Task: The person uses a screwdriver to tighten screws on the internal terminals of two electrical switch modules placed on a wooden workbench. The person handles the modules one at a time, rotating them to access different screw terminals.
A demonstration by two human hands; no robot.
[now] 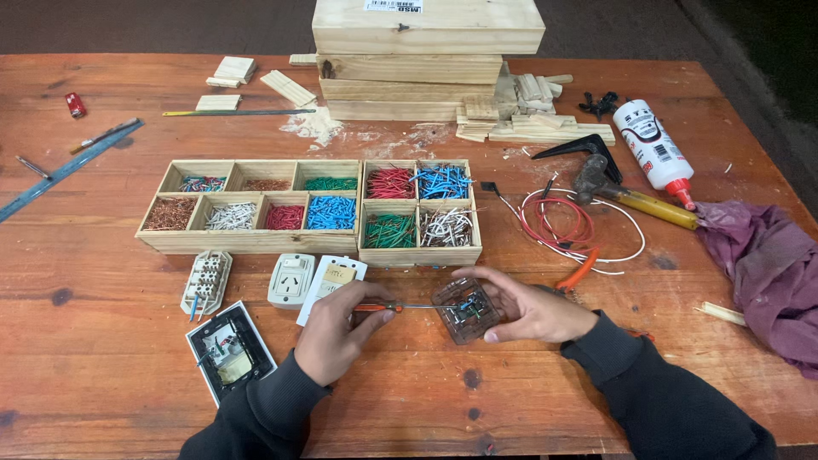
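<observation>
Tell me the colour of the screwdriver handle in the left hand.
Orange, seen in the head view: the screwdriver handle pokes out of the left hand.

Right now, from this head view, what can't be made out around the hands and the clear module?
- Screwdriver tip: lost inside the clear module; which screw it meets is too small to tell.
- Module's far side: covered by the right hand.
- Screwdriver handle: mostly wrapped by the left hand.
- Orange-handled pliers: jaws hidden behind the right hand.
- Purple cloth: cut by the right edge.
</observation>
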